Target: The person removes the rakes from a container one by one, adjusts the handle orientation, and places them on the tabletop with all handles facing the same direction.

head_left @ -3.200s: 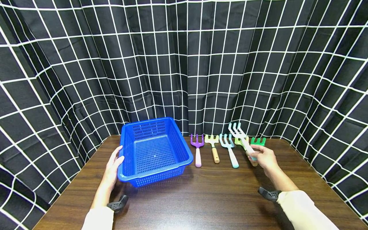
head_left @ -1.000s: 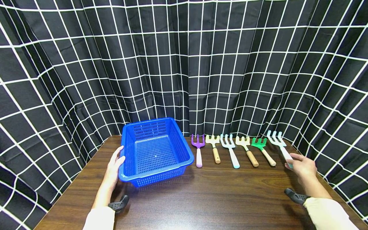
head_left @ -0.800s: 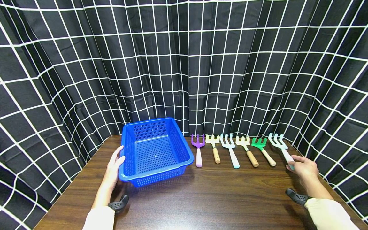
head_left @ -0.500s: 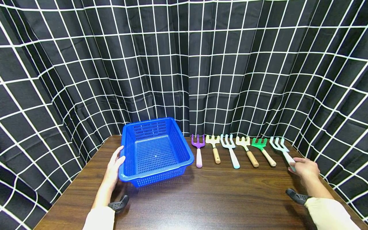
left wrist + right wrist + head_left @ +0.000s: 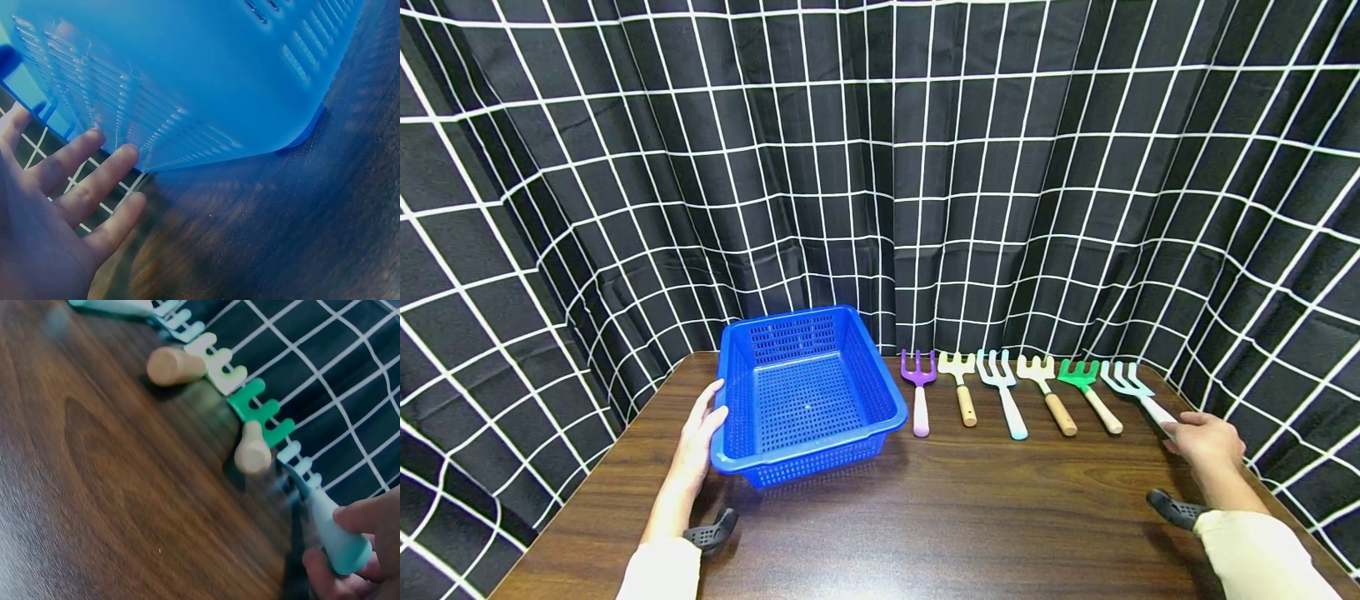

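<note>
My right hand pinches the handle of a pale-blue garden hand fork at the right end of a row of hand forks. In the right wrist view its thumb lies on top of the white and teal handle, with fingers underneath. The tines point to the curtain, just right of a green hand fork with a wooden handle. My left hand rests against the left side of a blue plastic basket. In the left wrist view its nearly straight fingers touch the outer wall; the thumb is hidden there.
Left of the green one lie a cream fork, a white and light-blue fork, a pale-yellow fork and a purple fork, handles toward me. Behind the brown table hangs a black gridded curtain.
My right hand has carried the pale-blue hand fork rightward from above the row and lowered it beside the green one. Lately its handle end has swung slightly right. My left hand stays at the basket.
</note>
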`<state>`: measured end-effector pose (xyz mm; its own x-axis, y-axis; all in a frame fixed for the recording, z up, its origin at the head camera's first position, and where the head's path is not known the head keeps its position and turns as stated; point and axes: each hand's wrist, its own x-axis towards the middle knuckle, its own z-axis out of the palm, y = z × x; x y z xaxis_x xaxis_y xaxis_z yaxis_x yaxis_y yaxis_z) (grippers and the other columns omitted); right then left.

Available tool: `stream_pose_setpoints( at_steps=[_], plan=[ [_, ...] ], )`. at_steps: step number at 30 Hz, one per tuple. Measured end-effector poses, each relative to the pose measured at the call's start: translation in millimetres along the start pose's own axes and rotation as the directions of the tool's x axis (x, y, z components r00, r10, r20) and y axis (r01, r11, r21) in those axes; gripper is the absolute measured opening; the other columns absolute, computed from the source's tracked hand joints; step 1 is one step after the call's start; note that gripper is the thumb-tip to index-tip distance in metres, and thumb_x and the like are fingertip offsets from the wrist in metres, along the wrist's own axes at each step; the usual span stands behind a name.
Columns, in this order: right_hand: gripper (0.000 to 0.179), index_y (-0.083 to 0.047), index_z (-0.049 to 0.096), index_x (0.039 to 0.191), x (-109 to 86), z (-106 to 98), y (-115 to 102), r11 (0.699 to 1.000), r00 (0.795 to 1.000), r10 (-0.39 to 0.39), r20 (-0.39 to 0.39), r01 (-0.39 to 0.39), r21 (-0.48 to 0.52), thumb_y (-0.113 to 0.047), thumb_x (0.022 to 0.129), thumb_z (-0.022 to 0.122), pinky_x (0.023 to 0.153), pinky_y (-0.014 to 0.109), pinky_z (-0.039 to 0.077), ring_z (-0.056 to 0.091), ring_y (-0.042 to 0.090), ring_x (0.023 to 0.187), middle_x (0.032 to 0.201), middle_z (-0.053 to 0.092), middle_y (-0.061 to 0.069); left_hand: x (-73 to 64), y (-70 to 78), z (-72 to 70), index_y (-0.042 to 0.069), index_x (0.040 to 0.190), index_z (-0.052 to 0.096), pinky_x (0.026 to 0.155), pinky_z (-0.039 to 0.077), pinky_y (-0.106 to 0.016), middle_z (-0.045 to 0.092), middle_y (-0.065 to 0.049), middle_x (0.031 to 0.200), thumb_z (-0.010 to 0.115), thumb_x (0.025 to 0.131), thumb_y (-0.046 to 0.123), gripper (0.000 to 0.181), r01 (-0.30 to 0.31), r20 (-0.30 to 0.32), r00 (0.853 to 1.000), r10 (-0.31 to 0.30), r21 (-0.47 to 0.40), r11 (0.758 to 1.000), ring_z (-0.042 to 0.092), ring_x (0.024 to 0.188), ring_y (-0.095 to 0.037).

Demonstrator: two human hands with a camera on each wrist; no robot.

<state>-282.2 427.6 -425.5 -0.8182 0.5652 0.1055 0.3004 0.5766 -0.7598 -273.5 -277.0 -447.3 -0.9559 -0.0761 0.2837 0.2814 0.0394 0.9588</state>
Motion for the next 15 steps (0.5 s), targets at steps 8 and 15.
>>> stream_pose_setpoints(
  at_steps=[8,15],
  plan=[
    [0.047,0.012,0.052,0.122,-2.7,-4,7,0.996,1.0,0.0,0.011,0.001,-0.084,-0.022,0.092,0.063,0.066,0.039,0.032,0.054,0.008,0.043,0.043,0.055,-0.007,-0.2,2.9,1.4,0.012,0.153,0.024,0.082,0.05,-0.026,0.035,-0.024,0.147,0.037,0.106,0.021,0.05,0.003,0.005,1.0,-0.003,0.019,1.0,0.055,0.112,-0.016],
    [0.037,0.01,0.058,0.114,2.6,-1,13,0.996,1.0,-0.015,0.002,0.015,-0.091,-0.019,0.09,0.064,0.073,0.046,0.031,0.057,0.025,0.062,0.043,0.054,-0.011,-1.4,2.2,0.4,0.009,0.152,0.024,0.079,0.051,-0.025,0.035,-0.027,0.146,0.036,0.106,0.019,0.049,-0.012,0.007,1.0,0.012,0.005,1.0,0.058,0.107,-0.013]
  ],
)
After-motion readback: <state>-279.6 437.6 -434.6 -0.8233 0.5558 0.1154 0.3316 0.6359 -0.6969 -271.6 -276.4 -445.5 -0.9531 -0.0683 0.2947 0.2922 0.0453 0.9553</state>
